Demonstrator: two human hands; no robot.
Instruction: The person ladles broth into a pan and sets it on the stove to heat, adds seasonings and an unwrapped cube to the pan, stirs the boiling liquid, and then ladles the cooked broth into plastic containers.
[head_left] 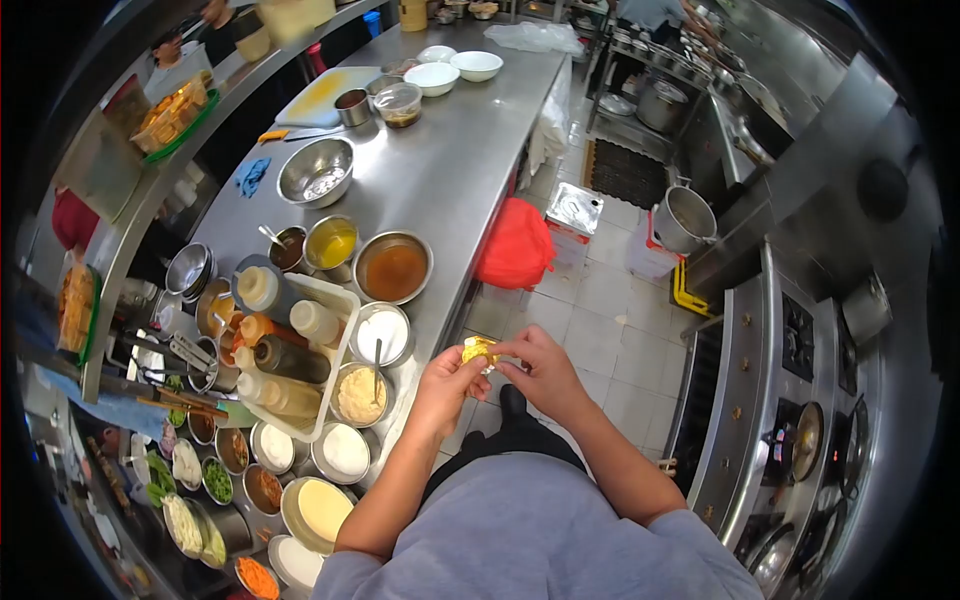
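Observation:
In front of my body, over the floor by the counter's edge, both hands meet at a small yellow-and-white item (476, 350) that looks like a crinkled wrapper or packet. My left hand (448, 388) is closed around its lower part. The fingers of my right hand (545, 372) pinch at its upper right side. What is inside it, if anything, I cannot make out. Closest to the left hand on the counter are a bowl of pale yellow crumbly paste (358, 400) with a spoon in it and a bowl of white powder or cream (383, 325).
A bin of squeeze bottles (340, 375) stands on the steel counter (440, 150), near bowls of brown liquid (395, 268) and yellow liquid (332, 240). A red bag (515, 245) hangs beside the counter. Stoves (795, 340) line the right. Other people (655, 15) are at the back.

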